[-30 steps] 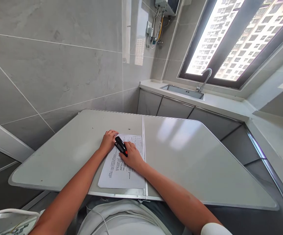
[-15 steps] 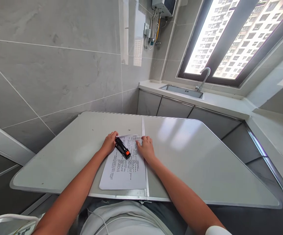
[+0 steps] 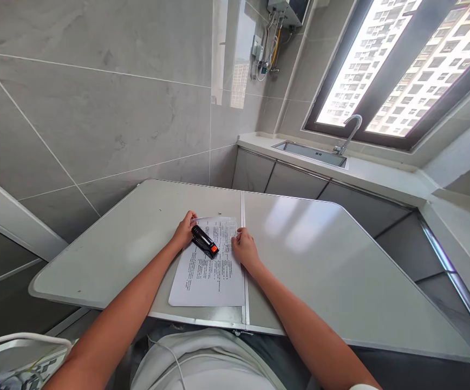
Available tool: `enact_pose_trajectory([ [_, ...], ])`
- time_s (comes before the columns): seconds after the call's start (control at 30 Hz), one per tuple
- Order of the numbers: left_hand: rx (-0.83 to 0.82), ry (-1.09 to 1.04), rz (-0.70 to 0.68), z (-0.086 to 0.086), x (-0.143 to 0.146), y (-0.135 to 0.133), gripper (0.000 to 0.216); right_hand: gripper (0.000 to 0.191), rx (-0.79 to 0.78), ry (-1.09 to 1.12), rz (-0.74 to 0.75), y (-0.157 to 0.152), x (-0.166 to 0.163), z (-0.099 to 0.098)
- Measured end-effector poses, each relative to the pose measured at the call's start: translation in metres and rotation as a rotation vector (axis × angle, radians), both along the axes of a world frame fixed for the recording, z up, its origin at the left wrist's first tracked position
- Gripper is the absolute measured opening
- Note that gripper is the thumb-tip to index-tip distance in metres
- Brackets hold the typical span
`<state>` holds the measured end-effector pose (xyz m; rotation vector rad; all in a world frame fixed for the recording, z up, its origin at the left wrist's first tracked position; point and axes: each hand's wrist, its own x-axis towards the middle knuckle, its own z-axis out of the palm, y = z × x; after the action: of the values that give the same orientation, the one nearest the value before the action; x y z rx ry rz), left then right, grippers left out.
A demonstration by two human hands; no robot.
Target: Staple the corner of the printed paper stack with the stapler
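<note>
Printed sheets of paper lie on the folding table, in front of my body. My left hand is closed on their far left corner. Beside its fingers, a black stapler with an orange-red patch rests slantwise on the print; I cannot tell whether the thumb touches it. At the far right edge of the paper, my right hand has its thumb and fingers drawn together in a pinch. The far edge of the paper looks slightly raised between the hands.
The pale folding table has a metal seam down its middle. Behind it a counter holds a sink with a tap. Tiled wall stands at the left. A white cable crosses my lap.
My right hand's thumb and fingers have come together at the paper's right edge. The far edge of the paper looks a little higher. The camera view has shifted slightly.
</note>
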<state>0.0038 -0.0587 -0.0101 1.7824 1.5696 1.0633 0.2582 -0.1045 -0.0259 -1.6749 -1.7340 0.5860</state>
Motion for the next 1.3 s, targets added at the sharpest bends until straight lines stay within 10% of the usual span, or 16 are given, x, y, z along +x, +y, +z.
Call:
enact_pose_trajectory([
  [0.53,0.123,0.103,0.079,-0.014,0.004,0.005,0.022,0.027,0.086,-0.244,0.107,-0.019,0.009,0.024],
  [0.97,0.217,0.236,-0.486,0.006,0.035,-0.021,0.026,0.029,0.014,-0.267,0.054,-0.007,0.074,0.017],
  [1.3,0.12,0.344,-0.511,0.008,0.033,-0.025,0.038,0.029,0.026,-0.179,-0.008,0.0,0.079,0.018],
])
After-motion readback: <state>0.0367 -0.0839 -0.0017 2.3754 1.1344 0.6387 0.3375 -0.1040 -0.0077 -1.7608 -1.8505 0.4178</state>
